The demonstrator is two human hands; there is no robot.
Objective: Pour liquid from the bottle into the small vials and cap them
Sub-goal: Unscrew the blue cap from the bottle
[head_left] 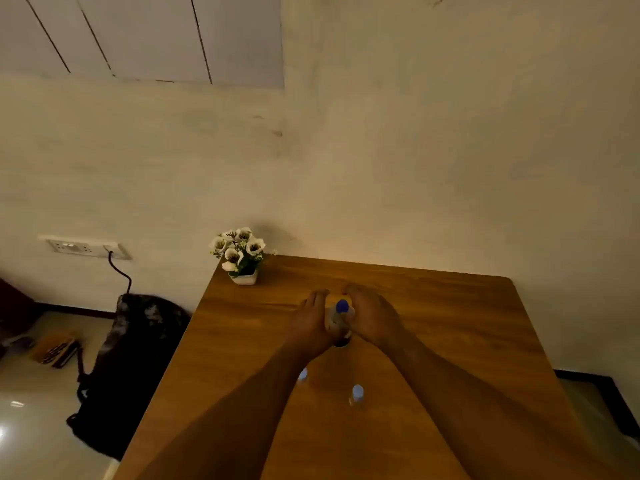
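Note:
A clear bottle (pixel 337 315) with a blue cap stands upright on the wooden table (pixel 467 323), between my two hands. My left hand (pixel 311 318) lies against its left side with the fingers stretched out. My right hand (pixel 372 315) curls around its right side, the fingers near the cap. Both hands touch the bottle; how firm the hold is cannot be told. One small vial (pixel 357 394) with a pale blue cap stands nearer to me. Another capped vial (pixel 303 374) shows partly from behind my left forearm.
A small white pot of white flowers (pixel 241 255) stands at the table's far left corner. A dark bag (pixel 138 362) leans on the floor left of the table. A wall socket (pixel 86 247) with a plugged cable is on the wall at left.

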